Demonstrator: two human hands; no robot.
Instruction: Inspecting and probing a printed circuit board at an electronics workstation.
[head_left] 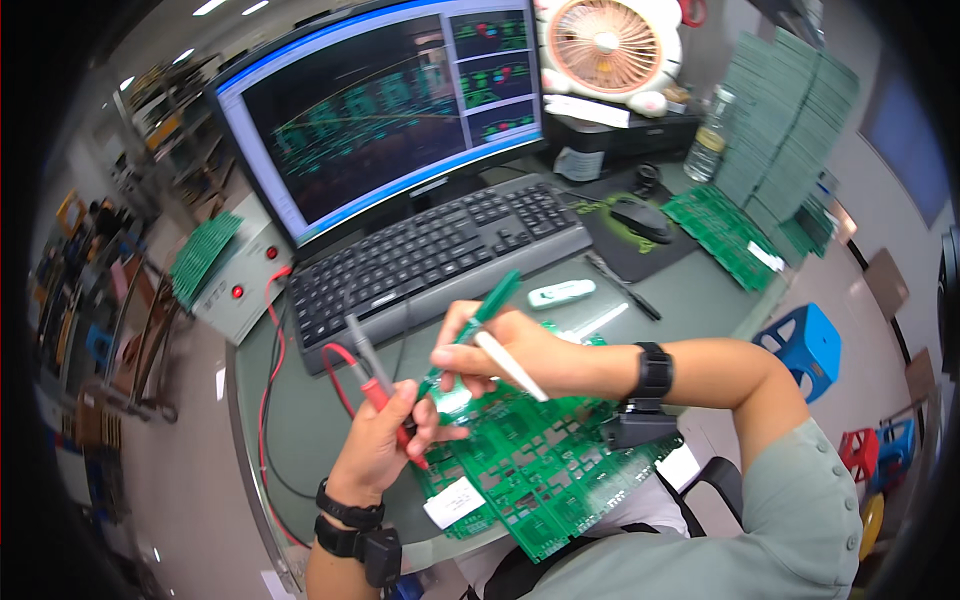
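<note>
My left hand (372, 445) is closed around a red test probe (374, 393), whose grey end points up and away; a second red piece shows below the fingers. My right hand (525, 345) pinches a green pen (498, 298), tilted with its lower end beside my left fingers. A slim white stick (512, 368) also sticks out of the right hand; what it is I cannot tell. Both hands hover over green circuit boards (545, 490) at the table's near edge. A white paper label (453, 503) lies on their left part. Blur hides the fingertips.
Behind the hands stand a black keyboard (440, 245) and a monitor (380, 110). A white marker-like tube (561, 293) and a black pen (640, 300) lie to the right, near a mouse (640, 218). Red cable (264, 400) runs along the left to a grey box (235, 275). Stacked boards (785, 120) stand far right.
</note>
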